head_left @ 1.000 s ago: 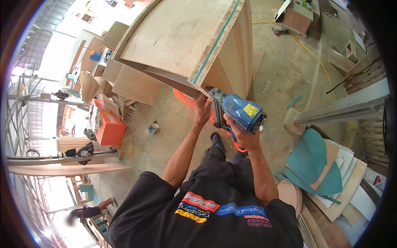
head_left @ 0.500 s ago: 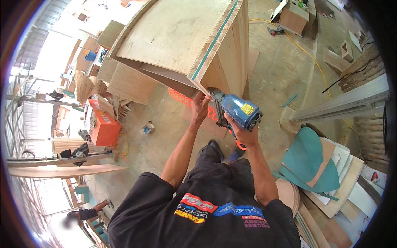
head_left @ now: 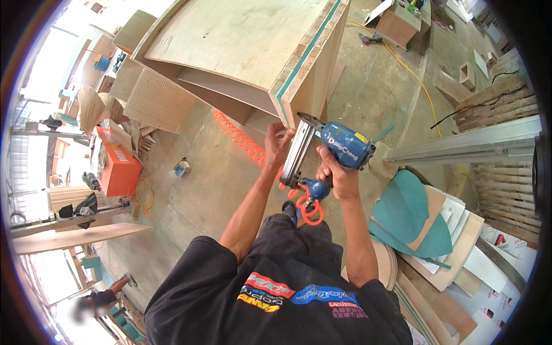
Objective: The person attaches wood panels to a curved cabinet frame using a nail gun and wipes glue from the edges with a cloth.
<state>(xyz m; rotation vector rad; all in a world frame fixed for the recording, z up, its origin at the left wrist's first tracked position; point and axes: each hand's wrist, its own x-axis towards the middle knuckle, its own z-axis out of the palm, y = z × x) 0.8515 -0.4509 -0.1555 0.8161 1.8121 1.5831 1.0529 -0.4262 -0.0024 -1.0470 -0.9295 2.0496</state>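
A blue air nail gun [head_left: 346, 144] with a silver magazine is gripped by its handle in my right hand [head_left: 339, 175]. The gun's nose is close to the near corner of a large wooden cabinet [head_left: 230, 46], by the lower end of its side panel. Right beside that corner is my left hand [head_left: 277, 148], its fingers curled and drawn together at the panel's edge. What they pinch, if anything, is too small to make out. An orange coiled air hose [head_left: 238, 133] runs from the gun's handle across the floor beneath the cabinet.
Teal and pale sheet offcuts [head_left: 411, 213] are piled on the right, near a metal beam [head_left: 460, 144]. An orange box [head_left: 118, 164] and a small open box [head_left: 181, 168] stand on the left. A cordless drill [head_left: 371, 38] lies far right; another person [head_left: 103, 299] is lower left.
The nail gun has turned, so its magazine and hose fitting now show more fully. My right hand has shifted slightly with it. My left hand stays by the cabinet corner; the view has swung a little.
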